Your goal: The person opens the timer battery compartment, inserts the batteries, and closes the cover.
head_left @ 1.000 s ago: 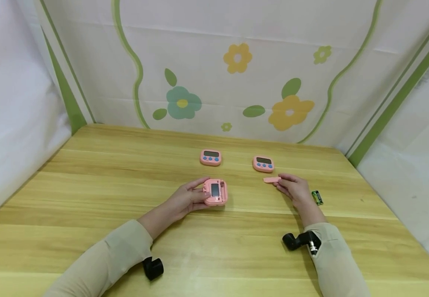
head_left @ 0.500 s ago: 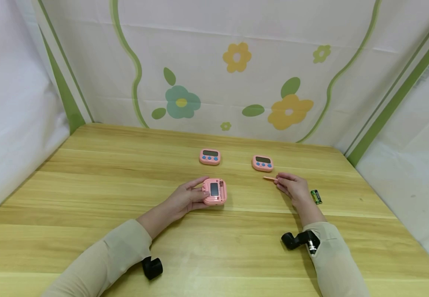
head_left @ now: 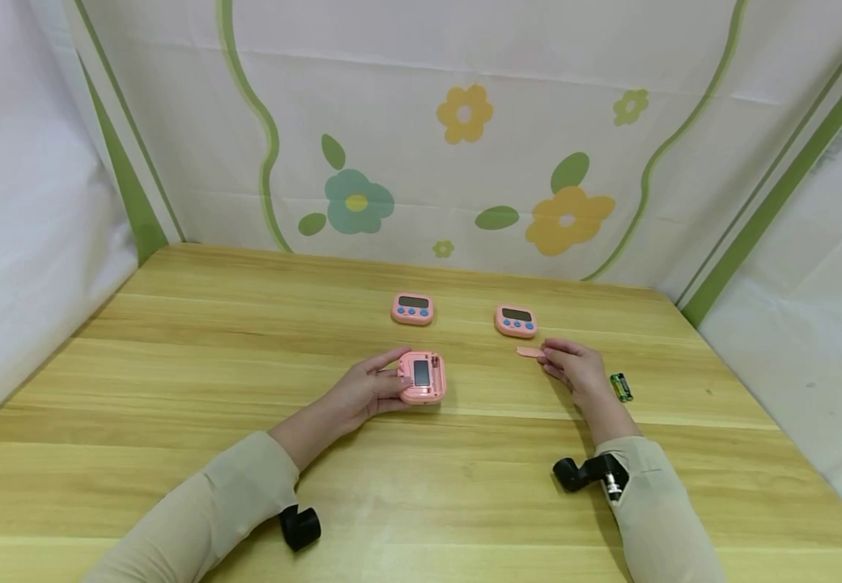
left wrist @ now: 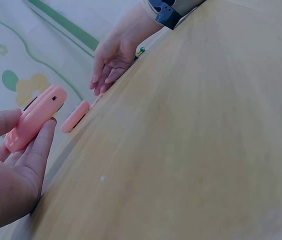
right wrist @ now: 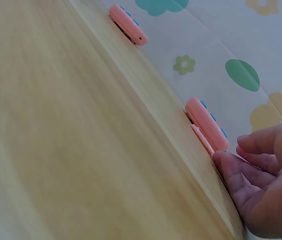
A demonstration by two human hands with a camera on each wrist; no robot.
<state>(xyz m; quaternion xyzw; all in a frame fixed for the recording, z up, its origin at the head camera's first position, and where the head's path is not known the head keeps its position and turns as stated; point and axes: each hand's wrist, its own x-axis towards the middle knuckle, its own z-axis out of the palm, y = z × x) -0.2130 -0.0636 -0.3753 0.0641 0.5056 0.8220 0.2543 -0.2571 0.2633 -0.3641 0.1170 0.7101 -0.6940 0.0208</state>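
A pink digital timer (head_left: 423,377) is gripped in my left hand (head_left: 363,394), its back turned up in the head view. The battery slot at its right side is uncovered, and a dark rectangle sits mid-back. The left wrist view shows the held timer (left wrist: 36,119) edge-on between thumb and fingers, off the tabletop. Low over the table, my right hand (head_left: 577,372) is at one end of a pink battery cover (head_left: 528,352). In the right wrist view the cover (right wrist: 201,138) lies along the tabletop; a fingertip meets its end, while another fingertip stands apart from it.
Two more pink timers with blue buttons lie face up at the back, one centre (head_left: 413,309) and one further right (head_left: 516,321). Green batteries (head_left: 621,387) lie right of my right hand. Behind the wooden table (head_left: 173,364) hangs a flowered cloth (head_left: 406,105).
The cover by my right hand tilted edge-on, then came down flat against the table. My left hand and its timer have stayed almost still.
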